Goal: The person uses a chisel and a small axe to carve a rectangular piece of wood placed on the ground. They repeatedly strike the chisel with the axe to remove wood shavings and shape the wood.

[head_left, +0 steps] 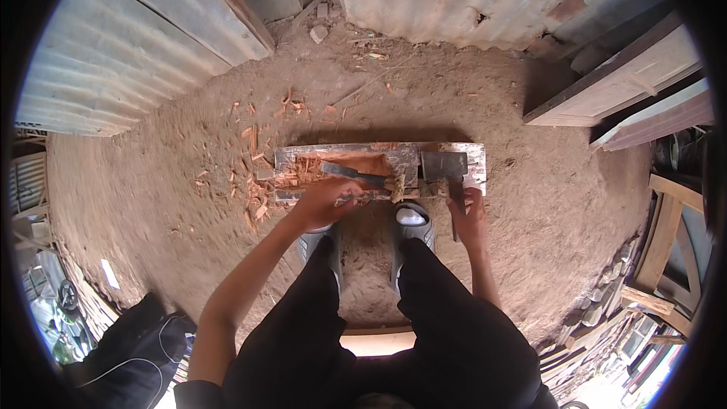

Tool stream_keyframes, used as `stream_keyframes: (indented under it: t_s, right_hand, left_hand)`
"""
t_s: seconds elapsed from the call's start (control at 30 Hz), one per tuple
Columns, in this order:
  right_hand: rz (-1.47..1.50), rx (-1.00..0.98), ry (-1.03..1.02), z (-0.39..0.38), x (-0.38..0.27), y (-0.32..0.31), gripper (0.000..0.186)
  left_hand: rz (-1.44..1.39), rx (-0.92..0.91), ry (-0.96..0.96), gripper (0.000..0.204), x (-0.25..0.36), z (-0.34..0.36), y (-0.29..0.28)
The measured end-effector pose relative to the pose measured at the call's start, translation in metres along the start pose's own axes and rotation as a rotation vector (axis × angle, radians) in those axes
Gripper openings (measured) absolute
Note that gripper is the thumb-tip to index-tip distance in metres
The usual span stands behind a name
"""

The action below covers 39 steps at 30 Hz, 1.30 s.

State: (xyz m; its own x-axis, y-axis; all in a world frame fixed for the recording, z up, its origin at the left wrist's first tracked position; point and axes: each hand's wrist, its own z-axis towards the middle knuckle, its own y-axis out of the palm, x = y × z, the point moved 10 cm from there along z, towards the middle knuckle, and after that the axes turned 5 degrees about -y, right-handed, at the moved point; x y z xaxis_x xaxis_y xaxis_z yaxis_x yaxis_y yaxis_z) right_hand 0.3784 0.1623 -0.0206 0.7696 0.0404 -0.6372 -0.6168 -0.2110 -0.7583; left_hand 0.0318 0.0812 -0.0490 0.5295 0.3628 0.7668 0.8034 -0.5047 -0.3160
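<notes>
A long wooden block point(413, 155) with a hollow cut in its left part lies crosswise in front of my feet. A chisel point(344, 171) with a dark flat blade rests over the hollow, its frayed pale end to the right. My left hand point(324, 203) is at the block's near edge, just below the chisel. Its fingers are curled together, and whatever is in them is hidden. Over the block's right end is the broad dark head of a hatchet point(444, 164). My right hand point(471, 220) is closed round its handle, which points back toward me.
Orange wood chips point(254, 148) lie on the dirt floor point(189, 204), mostly left of the block. Corrugated metal sheets point(485, 0) stand at the back. A plank point(613, 79) juts in at the right. A dark bag point(140, 356) sits at the lower left.
</notes>
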Motion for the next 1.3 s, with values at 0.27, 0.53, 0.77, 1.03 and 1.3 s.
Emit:
stream_keyframes:
  t_s: [0.27,0.53,0.77,1.03,1.3]
  right_hand:
    - [-0.091,-0.064,-0.007,0.015,0.006,0.006,0.057]
    - [1.077,-0.446,0.701,-0.016,-0.016,0.052,0.031]
    - [0.727,-0.322,0.377,-0.014,-0.041,0.014,0.031]
    - [0.670,-0.195,0.123,-0.031,-0.084,-0.018,0.044]
    - [0.668,-0.087,0.086,-0.057,-0.104,-0.035,0.043]
  left_hand:
    - [0.602,0.574,0.289,0.039,0.041,0.030,-0.011]
    - [0.639,0.565,0.483,0.045,0.057,0.035,0.048]
    - [0.011,0.521,0.550,0.044,0.120,0.023,0.025]
    - [-0.120,0.486,0.518,0.038,0.095,0.034,0.034]
    - [-0.347,0.755,0.454,0.036,0.070,0.034,0.013]
